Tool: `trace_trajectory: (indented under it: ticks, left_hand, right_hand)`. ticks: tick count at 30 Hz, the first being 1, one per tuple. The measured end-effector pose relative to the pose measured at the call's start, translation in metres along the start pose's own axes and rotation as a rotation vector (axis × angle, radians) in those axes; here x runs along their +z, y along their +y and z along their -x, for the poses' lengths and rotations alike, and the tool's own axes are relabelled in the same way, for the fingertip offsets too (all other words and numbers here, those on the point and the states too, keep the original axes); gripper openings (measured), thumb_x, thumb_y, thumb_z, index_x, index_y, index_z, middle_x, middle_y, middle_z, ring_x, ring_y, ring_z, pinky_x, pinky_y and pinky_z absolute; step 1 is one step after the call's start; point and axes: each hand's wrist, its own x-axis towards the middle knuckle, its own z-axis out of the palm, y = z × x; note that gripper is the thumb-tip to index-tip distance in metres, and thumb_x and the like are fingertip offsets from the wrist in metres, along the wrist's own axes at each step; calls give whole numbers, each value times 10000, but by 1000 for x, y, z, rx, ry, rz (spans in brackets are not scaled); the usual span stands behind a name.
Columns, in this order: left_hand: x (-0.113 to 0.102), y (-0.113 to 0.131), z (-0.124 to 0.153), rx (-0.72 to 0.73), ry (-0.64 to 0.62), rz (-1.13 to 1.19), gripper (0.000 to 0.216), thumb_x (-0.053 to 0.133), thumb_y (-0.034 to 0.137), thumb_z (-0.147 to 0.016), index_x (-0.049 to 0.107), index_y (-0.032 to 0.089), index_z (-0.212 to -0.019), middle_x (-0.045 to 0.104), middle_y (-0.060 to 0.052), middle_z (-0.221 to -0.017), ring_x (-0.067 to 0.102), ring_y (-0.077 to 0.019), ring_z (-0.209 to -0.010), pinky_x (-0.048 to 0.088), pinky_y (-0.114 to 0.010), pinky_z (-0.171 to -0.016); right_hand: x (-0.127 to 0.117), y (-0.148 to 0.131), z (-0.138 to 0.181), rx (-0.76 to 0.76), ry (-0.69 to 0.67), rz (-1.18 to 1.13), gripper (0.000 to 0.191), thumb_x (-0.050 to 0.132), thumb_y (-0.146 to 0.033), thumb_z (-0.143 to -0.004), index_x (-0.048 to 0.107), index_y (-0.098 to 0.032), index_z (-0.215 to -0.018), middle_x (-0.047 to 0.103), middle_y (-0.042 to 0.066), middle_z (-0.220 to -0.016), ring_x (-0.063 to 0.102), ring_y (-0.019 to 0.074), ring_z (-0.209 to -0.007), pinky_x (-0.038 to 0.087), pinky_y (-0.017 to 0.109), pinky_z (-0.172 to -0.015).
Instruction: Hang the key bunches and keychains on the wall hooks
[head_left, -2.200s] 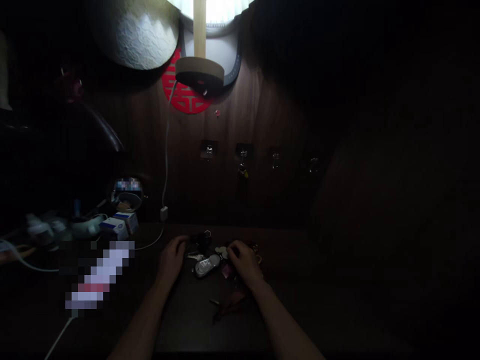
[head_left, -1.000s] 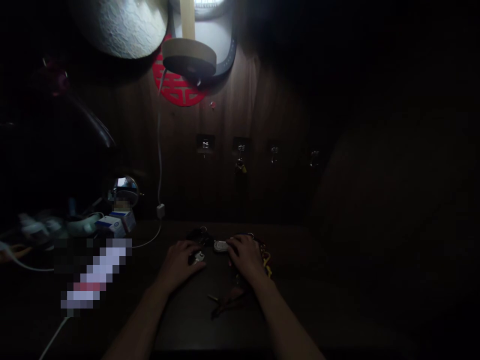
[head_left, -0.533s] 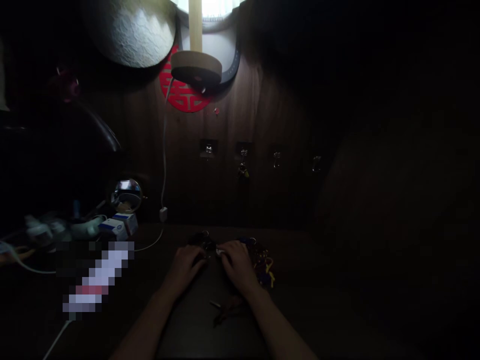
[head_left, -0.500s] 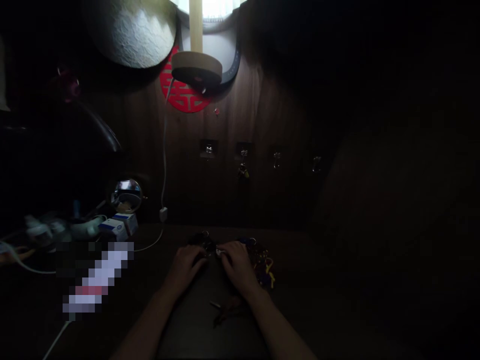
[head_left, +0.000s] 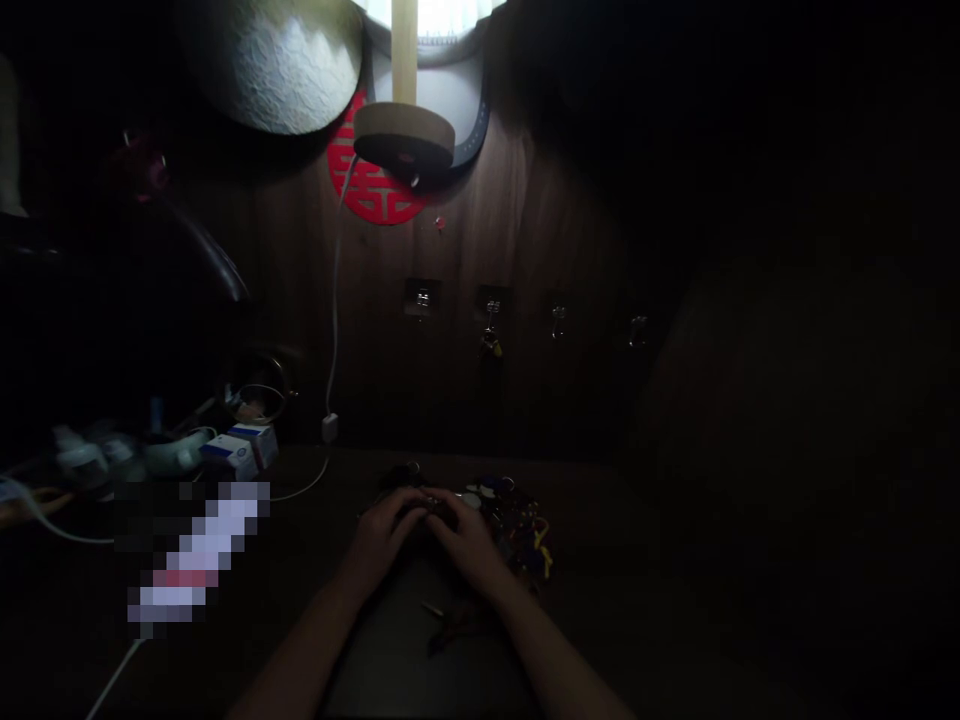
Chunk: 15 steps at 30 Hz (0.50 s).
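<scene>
My left hand (head_left: 381, 530) and my right hand (head_left: 469, 535) meet fingertip to fingertip above the dark table. The fingers of both are closed around a small object with a faint glint; dim light and the fingers hide what kind it is. Close beside my right hand lies a heap of small trinkets and rings (head_left: 521, 520), with a yellow cord (head_left: 543, 550) on its right side. Behind my left hand sits a dark item with a metal ring (head_left: 412, 468). Nearer to me, between my forearms, lies a dark reddish item (head_left: 448, 632) beside a thin pale stick-like piece (head_left: 433, 608).
On the left stand small white-and-blue boxes (head_left: 238, 452), a round mirror (head_left: 259, 390) and bottles (head_left: 81, 455). A white cable (head_left: 331, 350) hangs from the lamp base (head_left: 403, 135). Metal hooks (head_left: 559, 318) line the wooden wall, one holding a small trinket (head_left: 491, 345).
My hands have come together, the right one moving left off the heap, which shows more now. The view has shifted slightly.
</scene>
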Motion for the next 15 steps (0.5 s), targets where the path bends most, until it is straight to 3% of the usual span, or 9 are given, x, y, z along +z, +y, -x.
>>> trace_trajectory:
  ticks: [4, 10, 15]
  left_hand:
    - [0, -1, 0, 13, 14, -9, 217, 458, 355, -866, 601, 245, -985, 683, -20, -987, 628, -178, -944, 488, -329, -866]
    - [-1, -1, 0, 5, 2, -34, 215, 445, 320, -870, 592, 242, -1007, 682, -14, -1021, 626, -167, -963, 484, -311, -874]
    - [1, -1, 0, -30, -22, -39, 223, 435, 301, -865, 574, 239, -1028, 674, -19, -1042, 625, -167, -974, 483, -307, -874]
  right_hand:
    - [-3, 3, -2, -19, 25, 38, 215, 519, -246, -824, 648, -233, -995, 694, 25, -971, 624, 188, -944, 477, 324, -845]
    - [-9, 3, -3, -28, 170, 109, 160, 534, -257, -823, 676, -227, -891, 680, 30, -908, 613, 177, -896, 463, 298, -811]
    - [-11, 2, -2, -107, 207, 137, 160, 546, -230, -821, 681, -236, -907, 642, 27, -863, 598, 158, -852, 456, 276, -774]
